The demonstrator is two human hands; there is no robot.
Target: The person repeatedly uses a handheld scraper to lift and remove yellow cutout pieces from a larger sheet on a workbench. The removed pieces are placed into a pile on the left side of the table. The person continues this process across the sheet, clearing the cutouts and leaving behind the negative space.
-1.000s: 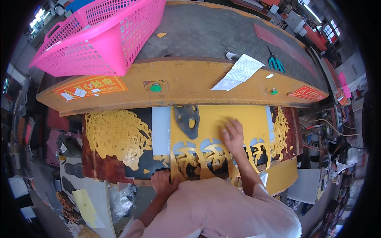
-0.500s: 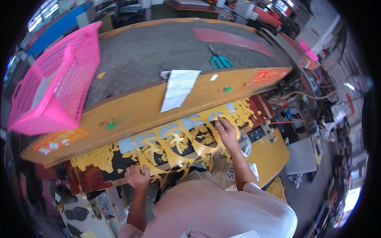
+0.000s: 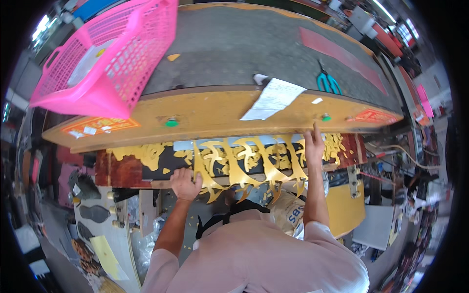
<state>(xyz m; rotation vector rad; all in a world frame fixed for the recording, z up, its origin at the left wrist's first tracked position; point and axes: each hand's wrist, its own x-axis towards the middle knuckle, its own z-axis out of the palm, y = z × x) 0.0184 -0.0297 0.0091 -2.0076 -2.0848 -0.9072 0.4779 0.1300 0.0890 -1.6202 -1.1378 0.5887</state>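
Observation:
A yellow sheet full of cut-out holes [image 3: 237,171] lies across the dark bed [image 3: 163,162] under a tan press beam [image 3: 205,116], its torn-looking strips hanging over the near edge. My left hand [image 3: 185,183] rests on that edge at the sheet's left end, fingers spread and holding nothing visible. At the sheet's right end is my right hand [image 3: 314,145], fingers stretched up toward the beam, just below a green button [image 3: 326,117]. Another green button [image 3: 171,122] sits on the beam's left part. Loose yellow scraps [image 3: 144,154] lie around the sheet.
On the grey press top stand a pink basket [image 3: 110,73] and teal-handled scissors [image 3: 328,82]. A white paper [image 3: 274,99] hangs over the beam's front. A pink strip [image 3: 342,56] lies behind the scissors. A yellow board [image 3: 344,207] is at my right, a shoe-sole shape [image 3: 94,213] at lower left.
My right hand has come off the yellow sheet's far edge and now points up toward the beam. My left hand stays at the near edge. The whole view has turned and shifted.

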